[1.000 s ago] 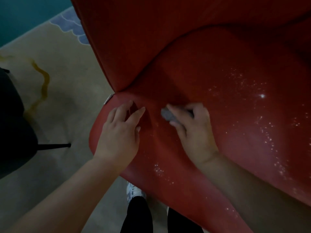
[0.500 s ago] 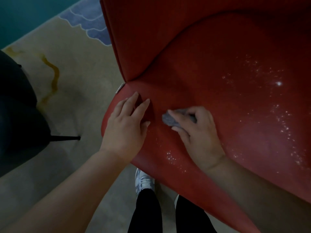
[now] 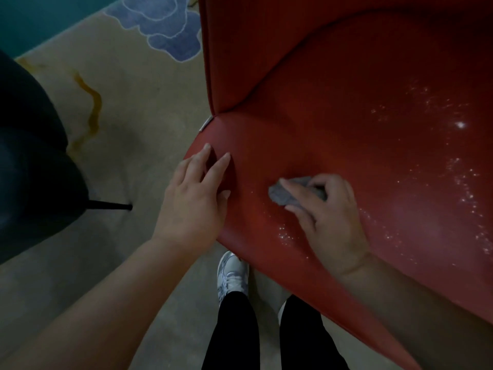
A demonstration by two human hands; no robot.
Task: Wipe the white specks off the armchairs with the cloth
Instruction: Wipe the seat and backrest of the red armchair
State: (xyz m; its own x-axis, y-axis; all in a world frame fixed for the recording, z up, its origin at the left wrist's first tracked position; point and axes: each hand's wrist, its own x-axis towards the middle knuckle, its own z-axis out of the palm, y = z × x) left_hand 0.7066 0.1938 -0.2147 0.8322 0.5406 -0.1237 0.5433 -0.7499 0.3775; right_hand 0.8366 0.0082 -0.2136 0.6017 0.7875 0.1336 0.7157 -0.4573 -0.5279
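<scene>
right hand [image 3: 330, 209] grips the grey cloth [image 3: 290, 193] bunched under its fingers on the red armchair [image 3: 333, 116] seat's front-left part. left hand [image 3: 194, 198] rests flat, fingers straight, on the seat corner. white specks [image 3: 464, 188] cover the right side, small patch [image 3: 286, 236] near the cloth; most wiping left.

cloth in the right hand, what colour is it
Grey; the cloth shows in the head view, against the red armchair.

Head camera looks steeply down—close over the armchair [image 3: 346, 129] seat—rather dim.
</scene>
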